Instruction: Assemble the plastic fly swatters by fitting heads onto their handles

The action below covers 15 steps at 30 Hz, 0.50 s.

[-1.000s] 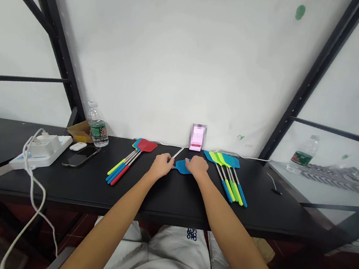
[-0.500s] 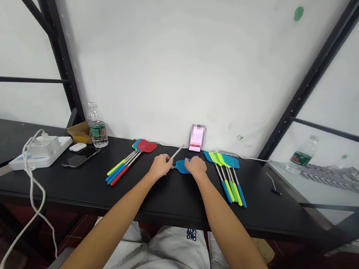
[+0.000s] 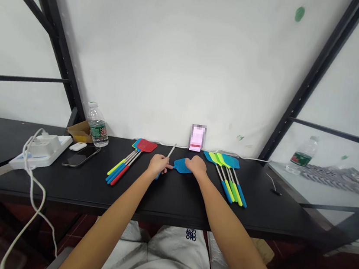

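My left hand (image 3: 158, 164) is closed around a thin metal fly swatter rod (image 3: 172, 150), which points up and to the right. The rod's blue grip (image 3: 157, 176) shows just below the fingers. A blue fly swatter head (image 3: 181, 165) lies between my hands, its narrow neck toward my left fingertips. My right hand (image 3: 198, 166) pinches the head's right edge. Whether rod and neck touch is hard to see. To the left, several fly swatters lie fanned, a red one (image 3: 147, 146) on top. Several blue, yellow and green swatters (image 3: 228, 161) lie to the right.
A propped phone (image 3: 197, 137) leans on the wall behind my hands. On the left are a water bottle (image 3: 98, 126), a dark phone (image 3: 81, 156), a white earbud case (image 3: 77, 146), a small cardboard box (image 3: 79, 132) and a white power strip (image 3: 61, 148) with trailing cables.
My left hand has shifted slightly left with the rod, away from the swatter head, and the blue grip now shows below it. My right hand stays nearly still on the head.
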Available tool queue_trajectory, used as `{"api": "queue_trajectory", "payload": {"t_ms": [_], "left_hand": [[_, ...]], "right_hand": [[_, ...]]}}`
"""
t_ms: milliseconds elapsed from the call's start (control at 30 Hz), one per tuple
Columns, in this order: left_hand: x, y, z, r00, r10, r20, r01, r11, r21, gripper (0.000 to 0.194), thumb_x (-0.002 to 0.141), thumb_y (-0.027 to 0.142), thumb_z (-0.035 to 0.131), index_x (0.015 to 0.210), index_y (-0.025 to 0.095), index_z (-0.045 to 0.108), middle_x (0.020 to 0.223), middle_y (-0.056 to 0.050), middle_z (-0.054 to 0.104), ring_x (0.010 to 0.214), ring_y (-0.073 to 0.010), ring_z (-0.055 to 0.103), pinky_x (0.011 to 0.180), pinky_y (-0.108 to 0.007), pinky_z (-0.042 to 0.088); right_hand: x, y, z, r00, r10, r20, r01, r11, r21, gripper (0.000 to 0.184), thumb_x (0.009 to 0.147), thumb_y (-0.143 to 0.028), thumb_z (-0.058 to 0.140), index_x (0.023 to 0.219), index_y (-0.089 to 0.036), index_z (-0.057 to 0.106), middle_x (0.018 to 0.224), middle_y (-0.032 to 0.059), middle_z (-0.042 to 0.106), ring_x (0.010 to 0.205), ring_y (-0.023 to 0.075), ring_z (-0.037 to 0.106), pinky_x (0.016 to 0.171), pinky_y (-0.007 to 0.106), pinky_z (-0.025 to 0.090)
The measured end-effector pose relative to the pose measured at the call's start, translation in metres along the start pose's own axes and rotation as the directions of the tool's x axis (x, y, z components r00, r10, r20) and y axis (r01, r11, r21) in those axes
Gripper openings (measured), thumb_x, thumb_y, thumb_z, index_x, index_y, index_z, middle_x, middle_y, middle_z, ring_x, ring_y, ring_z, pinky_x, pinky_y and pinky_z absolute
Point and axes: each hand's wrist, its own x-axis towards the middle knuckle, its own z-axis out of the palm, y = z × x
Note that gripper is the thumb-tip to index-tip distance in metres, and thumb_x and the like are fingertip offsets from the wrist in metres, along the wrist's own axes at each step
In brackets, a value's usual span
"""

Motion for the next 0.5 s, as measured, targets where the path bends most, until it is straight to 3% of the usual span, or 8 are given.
{"api": "queue_trajectory", "payload": {"t_ms": [267, 500], "left_hand": [[0.002, -0.002, -0.001, 1.000, -0.001, -0.001, 0.001, 1.000, 0.004, 0.017, 0.089, 0.027, 0.049, 0.079, 0.014, 0.054, 0.069, -0.011, 0.073, 0.034, -0.0074, 0.047, 0.039, -0.021, 0.035], [-0.001, 0.000, 0.003, 0.993, 0.049, 0.108, -0.050, 0.999, 0.008, 0.021, 0.091, 0.027, 0.049, 0.073, 0.016, 0.049, 0.072, -0.011, 0.074, 0.030, -0.0056, 0.042, 0.037, -0.021, 0.032]], "right_hand": [[0.003, 0.002, 0.000, 1.000, 0.018, -0.017, -0.017, 0.998, 0.060, 0.052, 0.093, -0.048, 0.043, 0.117, -0.008, 0.068, 0.116, 0.0228, 0.066, 0.111, 0.0337, 0.063, 0.086, 0.038, 0.049], [-0.003, -0.006, 0.010, 0.998, -0.031, -0.062, 0.034, 0.999, 0.035, 0.052, 0.096, -0.047, 0.037, 0.113, -0.009, 0.068, 0.116, 0.0224, 0.066, 0.111, 0.0323, 0.062, 0.089, 0.037, 0.047]]}}
